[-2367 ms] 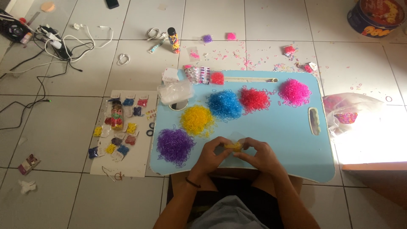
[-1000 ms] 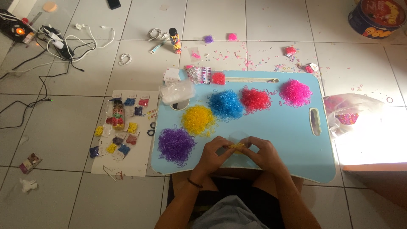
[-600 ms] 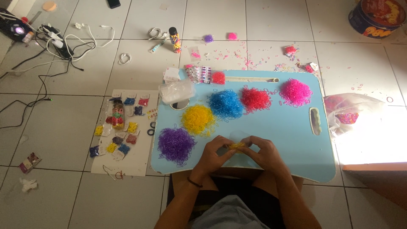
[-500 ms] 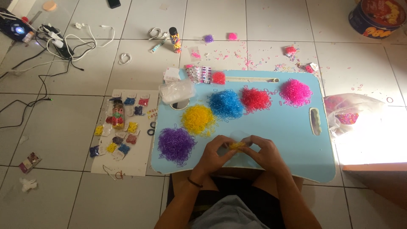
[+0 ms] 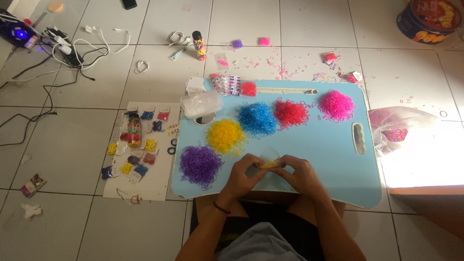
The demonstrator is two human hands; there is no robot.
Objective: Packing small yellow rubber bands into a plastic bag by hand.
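Note:
My left hand (image 5: 244, 178) and my right hand (image 5: 298, 173) meet over the near edge of a light blue lap tray (image 5: 328, 145). Between their fingertips they pinch a small clear plastic bag with yellow bands inside (image 5: 269, 160). On the tray lie loose heaps of tiny rubber bands: purple (image 5: 199, 165) just left of my left hand, yellow (image 5: 225, 137), blue (image 5: 256, 118), red (image 5: 291, 113) and pink (image 5: 336, 105).
A clear plastic box (image 5: 201, 104) sits at the tray's far left corner. A white sheet with small filled packets (image 5: 137, 147) lies on the tiled floor to the left. Cables (image 5: 63, 46) lie far left, a round tin (image 5: 428, 19) far right, a plastic bag (image 5: 394, 130) right.
Both hands stay together at the tray's near edge, working the small bag with only slight finger movement. The heaps have not moved.

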